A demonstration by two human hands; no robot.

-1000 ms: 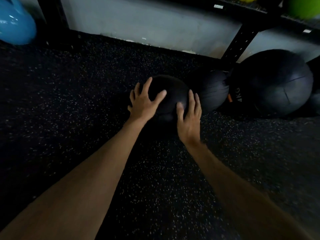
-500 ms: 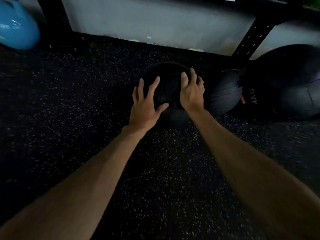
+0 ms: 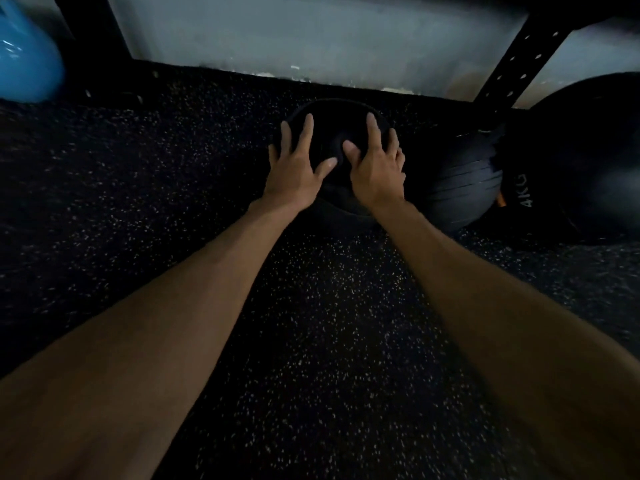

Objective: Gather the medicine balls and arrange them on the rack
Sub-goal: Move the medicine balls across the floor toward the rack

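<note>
Big ball (image 3: 585, 157) reads "4KG"; left hand (image 3: 294, 178) and right hand (image 3: 375, 174), fingers spread, press small ball (image 3: 331, 128).

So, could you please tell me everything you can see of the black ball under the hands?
The black ball is round, dark and matte, with faint surface lines; dim light hides finer detail. It sits on the speckled floor near the wall, left of a second dark ball; whether they touch is unclear. The left hand and right hand rest on its top, fingers spread.
</note>
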